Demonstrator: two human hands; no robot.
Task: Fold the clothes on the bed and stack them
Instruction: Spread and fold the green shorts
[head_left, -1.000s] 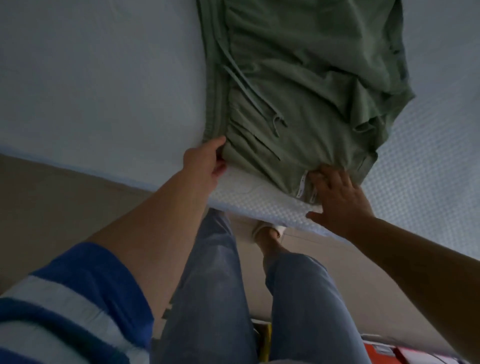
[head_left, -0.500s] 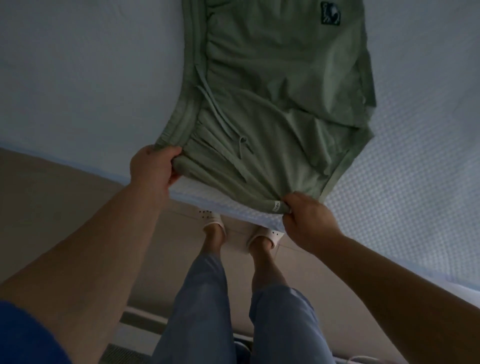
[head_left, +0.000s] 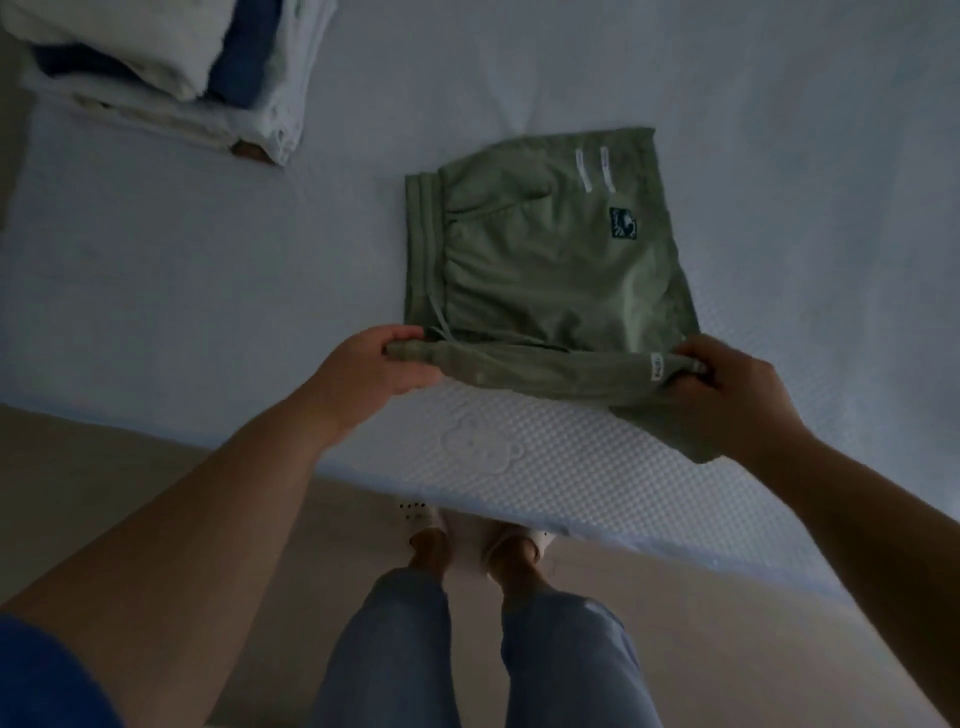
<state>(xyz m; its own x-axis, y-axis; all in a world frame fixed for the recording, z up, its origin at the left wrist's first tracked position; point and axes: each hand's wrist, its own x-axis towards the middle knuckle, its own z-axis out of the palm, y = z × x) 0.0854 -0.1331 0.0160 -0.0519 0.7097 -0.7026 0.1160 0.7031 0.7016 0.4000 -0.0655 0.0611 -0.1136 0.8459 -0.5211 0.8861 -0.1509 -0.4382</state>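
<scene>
With the left hand (head_left: 382, 366) and right hand (head_left: 727, 387) each pinching a near corner of the green shorts (head_left: 550, 270) in a tight grip, carry that edge evenly to the far side so the halves match.

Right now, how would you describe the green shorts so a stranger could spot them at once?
On the pale bed, near its front edge and right of the folded pile, lie the green shorts. Alone among the white and blue laundry they are olive, with a dark square logo patch.
</scene>
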